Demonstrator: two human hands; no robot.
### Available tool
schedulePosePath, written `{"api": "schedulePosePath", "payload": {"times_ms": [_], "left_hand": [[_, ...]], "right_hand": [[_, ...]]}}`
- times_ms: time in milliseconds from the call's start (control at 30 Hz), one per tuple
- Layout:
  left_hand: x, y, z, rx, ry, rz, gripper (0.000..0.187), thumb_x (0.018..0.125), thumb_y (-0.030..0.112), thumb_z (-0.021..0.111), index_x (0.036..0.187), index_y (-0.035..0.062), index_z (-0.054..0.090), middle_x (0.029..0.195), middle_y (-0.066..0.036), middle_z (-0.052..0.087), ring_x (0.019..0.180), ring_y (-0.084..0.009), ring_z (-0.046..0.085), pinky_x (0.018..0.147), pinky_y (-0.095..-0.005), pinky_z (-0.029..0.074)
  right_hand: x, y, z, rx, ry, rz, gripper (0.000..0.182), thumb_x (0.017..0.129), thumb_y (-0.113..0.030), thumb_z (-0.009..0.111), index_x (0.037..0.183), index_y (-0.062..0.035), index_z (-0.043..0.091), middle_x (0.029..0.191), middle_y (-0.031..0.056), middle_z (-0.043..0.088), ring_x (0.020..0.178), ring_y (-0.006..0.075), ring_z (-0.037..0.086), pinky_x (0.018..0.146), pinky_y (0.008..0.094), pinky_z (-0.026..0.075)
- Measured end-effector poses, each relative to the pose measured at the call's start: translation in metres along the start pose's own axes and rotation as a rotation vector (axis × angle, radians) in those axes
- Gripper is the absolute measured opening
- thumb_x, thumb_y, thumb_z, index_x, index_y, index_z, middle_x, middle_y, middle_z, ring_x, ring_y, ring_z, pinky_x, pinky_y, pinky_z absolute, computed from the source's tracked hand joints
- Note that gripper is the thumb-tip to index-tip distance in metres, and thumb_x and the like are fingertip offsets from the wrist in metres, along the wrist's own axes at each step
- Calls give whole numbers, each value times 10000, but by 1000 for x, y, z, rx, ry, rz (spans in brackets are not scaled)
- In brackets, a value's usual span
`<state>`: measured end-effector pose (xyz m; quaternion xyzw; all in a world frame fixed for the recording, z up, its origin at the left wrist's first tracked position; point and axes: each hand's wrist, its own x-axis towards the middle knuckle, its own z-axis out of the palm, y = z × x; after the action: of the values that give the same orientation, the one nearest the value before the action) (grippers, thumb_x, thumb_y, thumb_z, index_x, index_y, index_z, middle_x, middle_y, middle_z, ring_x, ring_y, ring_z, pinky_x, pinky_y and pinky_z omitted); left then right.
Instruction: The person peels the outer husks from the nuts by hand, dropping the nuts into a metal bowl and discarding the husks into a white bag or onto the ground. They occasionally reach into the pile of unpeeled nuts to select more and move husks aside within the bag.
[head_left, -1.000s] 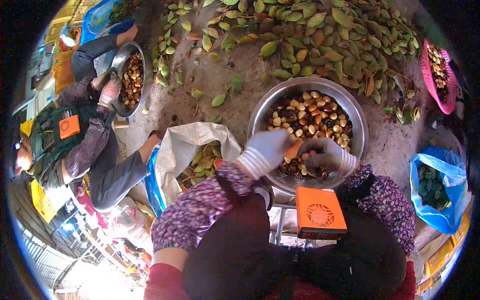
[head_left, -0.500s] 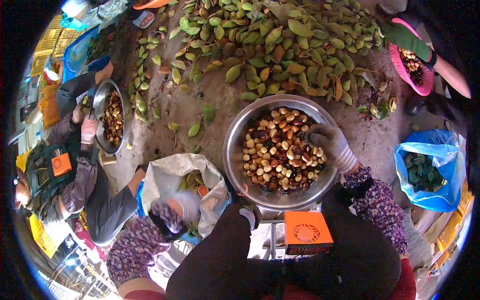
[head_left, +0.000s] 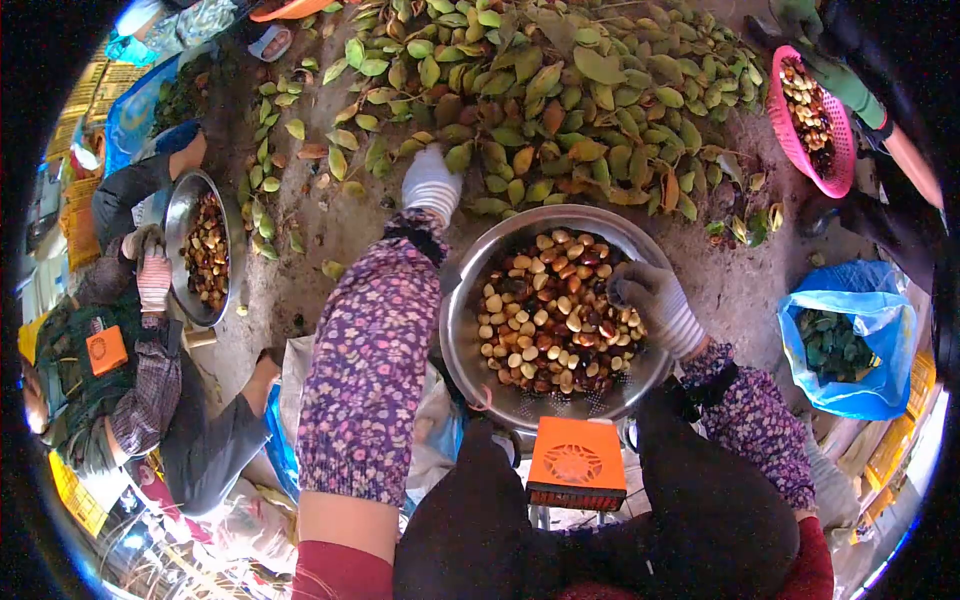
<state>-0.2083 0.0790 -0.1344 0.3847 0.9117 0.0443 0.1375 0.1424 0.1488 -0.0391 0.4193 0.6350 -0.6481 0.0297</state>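
My left hand (head_left: 432,183), in a striped white glove, reaches to the near edge of a heap of green and brown leaf-shaped pods or leaves (head_left: 590,100). Its fingers point down among them, and their tips are hidden. My right hand (head_left: 660,308), in a similar glove with dark fingertips, is over the right side of a steel bowl (head_left: 460,330) with holes in its bottom. Its fingers are curled together; whatever they hold is hidden. Glossy brown and cream nuts or large seeds (head_left: 555,315) fill much of the bowl.
An orange box (head_left: 577,462) sits between my knees. A pale sack (head_left: 295,365) is partly behind my left arm. To the right stand a blue bag (head_left: 870,385) and a pink basket (head_left: 840,165). At left, a co-worker's gloved hand (head_left: 154,280) is beside another steel bowl (head_left: 232,235).
My left hand has moved from the pale sack forward to the heap's edge. My right hand stays at the bowl with curled fingers. The green-sleeved arm at right has shifted.
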Motion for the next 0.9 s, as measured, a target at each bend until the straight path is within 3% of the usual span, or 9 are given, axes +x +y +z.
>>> {"api": "schedulePosePath", "payload": {"times_ms": [200, 300, 333, 400, 467, 533, 633, 800, 900], "left_hand": [[-63, 12, -86, -513, 63, 96, 396, 709, 216, 696, 1008, -5, 562, 953, -226, 615, 894, -382, 595, 776, -393, 483], [-113, 42, -127, -487, 153, 270, 397, 674, 166, 712, 997, -1, 550, 891, -221, 608, 839, -393, 593, 724, -407, 491], [-127, 51, -131, -445, 248, 426, 390, 650, 113, 700, 988, 8, 535, 843, -197, 584, 765, -394, 585, 664, -430, 487], [-149, 69, -133, -533, 213, 523, 392, 630, 82, 684, 985, 20, 529, 864, -182, 555, 756, -381, 569, 660, -428, 477], [-169, 88, -133, -394, 181, 513, 407, 617, 59, 678, 992, 25, 524, 924, -193, 539, 794, -385, 556, 686, -418, 475], [-179, 94, -123, -453, 138, 543, 438, 609, 64, 696, 1010, 28, 525, 945, -190, 535, 822, -352, 563, 712, -392, 471], [-184, 96, -113, -1041, -117, 178, 432, 700, 117, 687, 1084, 13, 518, 954, -176, 579, 849, -290, 598, 746, -340, 467], [-194, 90, -95, -761, -12, 395, 250, 865, 177, 507, 1010, -23, 549, 804, -156, 616, 766, -261, 606, 713, -332, 471], [-185, 80, -52, -1269, -298, 55, 282, 911, 230, 448, 895, -21, 574, 740, -159, 598, 667, -257, 593, 655, -320, 454]], "right_hand": [[2, -23, 3, -112, 35, -274, 172, 848, -95, 508, 913, 52, 569, 771, 35, 573, 702, 100, 529, 673, 240, 449], [-2, -59, 22, 107, 1, -259, 299, 857, -204, 585, 1067, 9, 581, 1052, 149, 610, 955, 247, 577, 875, 337, 422], [2, -66, 28, 7, -43, -327, 243, 881, -139, 527, 1047, 38, 537, 917, 50, 570, 823, 94, 533, 718, 231, 437], [-1, -81, 40, 70, -72, -283, 285, 894, -187, 535, 1076, 33, 534, 973, 37, 559, 876, 88, 518, 745, 220, 427], [21, -49, 58, 925, -328, -264, 295, 917, -244, 512, 1058, 12, 551, 968, 27, 548, 869, 86, 507, 756, 218, 418], [1, -69, 60, 564, -87, -222, 312, 927, -295, 490, 1032, -9, 557, 912, 18, 543, 832, 84, 499, 744, 216, 415], [-11, -83, 44, 366, -85, -100, 260, 910, -248, 539, 1003, -8, 573, 875, 34, 603, 786, 105, 529, 715, 243, 452], [-11, -77, 45, 378, -139, -141, 271, 893, -199, 565, 1084, -10, 527, 949, 66, 605, 860, 122, 550, 763, 250, 455], [-12, -66, 46, 341, -122, -209, 357, 851, -124, 606, 1161, -11, 472, 1043, 89, 599, 960, 151, 564, 848, 275, 455]]}}
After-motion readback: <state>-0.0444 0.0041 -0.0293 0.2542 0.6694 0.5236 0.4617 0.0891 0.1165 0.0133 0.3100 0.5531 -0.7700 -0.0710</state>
